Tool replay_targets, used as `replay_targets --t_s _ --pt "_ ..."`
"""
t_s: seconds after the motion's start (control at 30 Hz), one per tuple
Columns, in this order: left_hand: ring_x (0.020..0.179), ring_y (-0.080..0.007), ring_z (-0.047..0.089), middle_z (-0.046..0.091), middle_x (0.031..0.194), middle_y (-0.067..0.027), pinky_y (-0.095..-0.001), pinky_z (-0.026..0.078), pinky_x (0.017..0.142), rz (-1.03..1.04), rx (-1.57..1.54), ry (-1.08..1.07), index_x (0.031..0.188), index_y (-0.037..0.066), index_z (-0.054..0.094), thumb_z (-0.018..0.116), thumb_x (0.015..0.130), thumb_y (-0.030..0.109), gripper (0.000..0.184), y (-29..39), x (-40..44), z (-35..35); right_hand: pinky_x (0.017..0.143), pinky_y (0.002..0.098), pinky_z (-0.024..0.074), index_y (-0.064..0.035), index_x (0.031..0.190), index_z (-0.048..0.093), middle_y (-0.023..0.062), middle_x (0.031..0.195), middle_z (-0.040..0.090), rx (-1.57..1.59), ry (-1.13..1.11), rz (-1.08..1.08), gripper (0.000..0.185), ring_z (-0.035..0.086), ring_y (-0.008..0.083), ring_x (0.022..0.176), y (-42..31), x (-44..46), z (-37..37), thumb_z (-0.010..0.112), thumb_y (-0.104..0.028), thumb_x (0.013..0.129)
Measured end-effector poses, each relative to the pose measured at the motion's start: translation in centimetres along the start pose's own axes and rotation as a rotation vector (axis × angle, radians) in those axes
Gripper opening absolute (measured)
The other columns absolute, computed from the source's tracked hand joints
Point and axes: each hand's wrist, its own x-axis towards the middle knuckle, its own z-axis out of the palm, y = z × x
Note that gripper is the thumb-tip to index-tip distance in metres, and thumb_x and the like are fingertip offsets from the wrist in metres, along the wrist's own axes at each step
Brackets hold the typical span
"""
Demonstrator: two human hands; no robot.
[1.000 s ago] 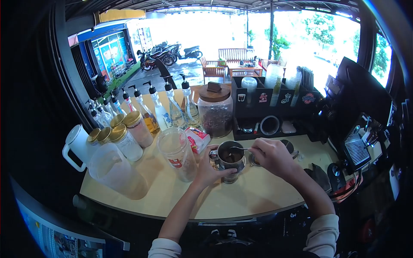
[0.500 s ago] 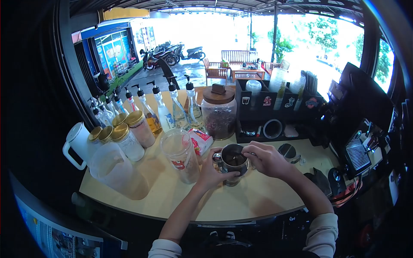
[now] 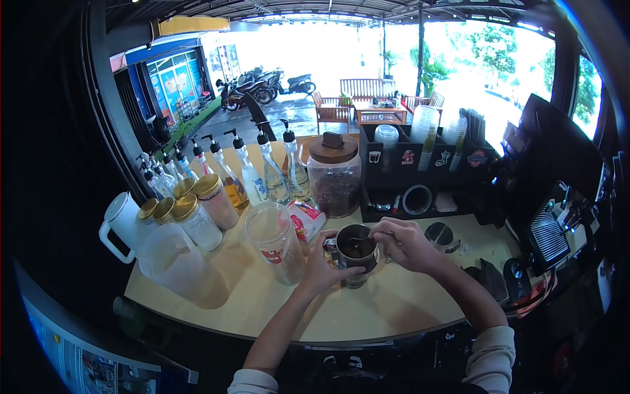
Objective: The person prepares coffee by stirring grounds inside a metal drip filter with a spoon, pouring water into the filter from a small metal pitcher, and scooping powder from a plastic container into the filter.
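My left hand (image 3: 321, 270) is wrapped around a small metal pitcher (image 3: 357, 257) with a side handle, its thumb across the front. Dark liquid shows inside. Below the pitcher is a shiny or clear base; I cannot tell whether it is a separate glass. Over the right rim, my right hand (image 3: 408, 244) is closed in a pinch on a thin spoon (image 3: 371, 237), whose lower end is hidden in the pitcher. Left of my left hand stands a tall clear plastic jug (image 3: 268, 233) with a red label. A pink-and-white packet (image 3: 305, 220) lies behind it.
Pump bottles (image 3: 272, 172) and gold-lidded jars (image 3: 213, 197) line the left, near a frosted jug (image 3: 174, 262) and white pitcher (image 3: 119, 226). A wooden-lidded jar (image 3: 333, 177) and black cup organizer (image 3: 423, 172) stand behind. A dark cup (image 3: 438, 234) and espresso machine (image 3: 548, 226) are rightward.
The view has shifted slightly. My right hand has moved a little at the rim, and the thin spoon shows more clearly. My left hand keeps its grip on the pitcher.
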Motion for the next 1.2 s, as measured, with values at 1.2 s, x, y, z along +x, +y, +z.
replay_targets --t_s 1.2 --pt "0.107 -0.022 0.059 0.058 0.114 -0.0117 -0.0367 0.046 0.095 0.0 -0.089 0.021 0.122 0.004 0.043 0.091 0.053 0.035 0.09 -0.9 -0.3 0.5 0.066 0.0404 0.0486 -0.0019 0.094 0.052 0.0127 0.083 0.057 -0.091 0.012 -0.201 0.014 0.059 0.0323 0.078 0.4 -0.3 1.0 0.062 -0.006 0.084"
